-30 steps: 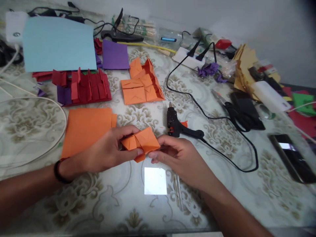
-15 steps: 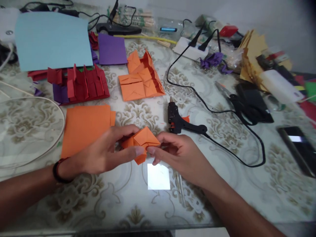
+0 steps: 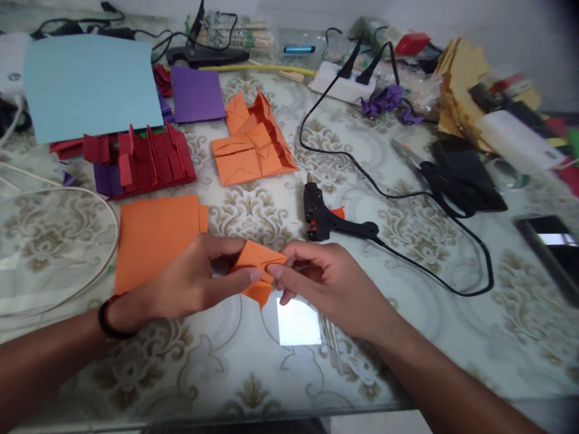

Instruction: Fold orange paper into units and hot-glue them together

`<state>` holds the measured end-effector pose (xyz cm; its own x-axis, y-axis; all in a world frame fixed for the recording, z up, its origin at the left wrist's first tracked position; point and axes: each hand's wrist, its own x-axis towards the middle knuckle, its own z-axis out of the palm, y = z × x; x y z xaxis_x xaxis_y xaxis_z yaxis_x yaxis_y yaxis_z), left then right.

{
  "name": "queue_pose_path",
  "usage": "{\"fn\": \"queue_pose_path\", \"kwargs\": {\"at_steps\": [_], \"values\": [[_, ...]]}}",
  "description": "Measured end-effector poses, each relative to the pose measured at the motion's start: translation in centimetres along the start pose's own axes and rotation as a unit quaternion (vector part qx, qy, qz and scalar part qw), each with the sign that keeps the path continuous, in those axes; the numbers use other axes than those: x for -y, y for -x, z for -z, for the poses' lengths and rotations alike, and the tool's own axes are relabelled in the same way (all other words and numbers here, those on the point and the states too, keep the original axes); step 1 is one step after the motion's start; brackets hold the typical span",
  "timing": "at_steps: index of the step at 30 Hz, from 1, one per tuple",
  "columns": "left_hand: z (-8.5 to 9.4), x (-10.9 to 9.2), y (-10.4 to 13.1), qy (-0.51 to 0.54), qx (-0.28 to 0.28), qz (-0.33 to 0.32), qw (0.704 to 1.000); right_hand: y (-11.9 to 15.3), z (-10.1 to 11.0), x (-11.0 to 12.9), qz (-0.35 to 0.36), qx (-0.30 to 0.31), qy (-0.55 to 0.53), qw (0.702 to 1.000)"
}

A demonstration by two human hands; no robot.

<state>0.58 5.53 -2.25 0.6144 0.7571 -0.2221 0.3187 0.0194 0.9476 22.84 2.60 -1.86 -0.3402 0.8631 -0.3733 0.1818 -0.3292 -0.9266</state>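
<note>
A small folded orange paper piece is held between both hands above the patterned table. My left hand grips its left side, thumb across the front and fingers behind. On the other side my right hand pinches its right edge between thumb and fingers. A stack of orange paper sheets lies partly under my left hand and wrist. Just beyond my right hand rests a black glue gun, its nozzle pointing away from me. Farther back sits a group of folded orange paper pieces.
Red folded paper pieces, a light blue sheet and a purple square lie at the back left. A black cord runs from the glue gun to a white power strip. Scissors and a phone are at right.
The orange folded piece has been turned and tilted a little in my fingers, with both hands still on it. The whole view has shifted slightly.
</note>
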Motion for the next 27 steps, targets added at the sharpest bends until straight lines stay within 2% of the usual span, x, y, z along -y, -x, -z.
{"fn": "queue_pose_path", "kwargs": {"at_steps": [6,16,24,27], "values": [[-0.25,0.01,-0.15,-0.001,-0.018,0.036,0.999,-0.02,-0.34,-0.14,0.01,-0.002,0.028,1.0],[-0.32,0.09,-0.11,-0.002,0.001,0.046,0.999,0.04,-0.87,-0.03,0.053,-0.034,0.099,0.993],[0.12,-0.51,0.11,-0.004,0.011,0.064,0.998,0.02,-0.6,0.04,0.018,-0.021,0.004,1.0],[0.21,-0.54,-0.05,-0.01,0.023,0.066,0.997,0.05,-0.45,-0.03,0.015,-0.02,-0.002,1.0]]}}
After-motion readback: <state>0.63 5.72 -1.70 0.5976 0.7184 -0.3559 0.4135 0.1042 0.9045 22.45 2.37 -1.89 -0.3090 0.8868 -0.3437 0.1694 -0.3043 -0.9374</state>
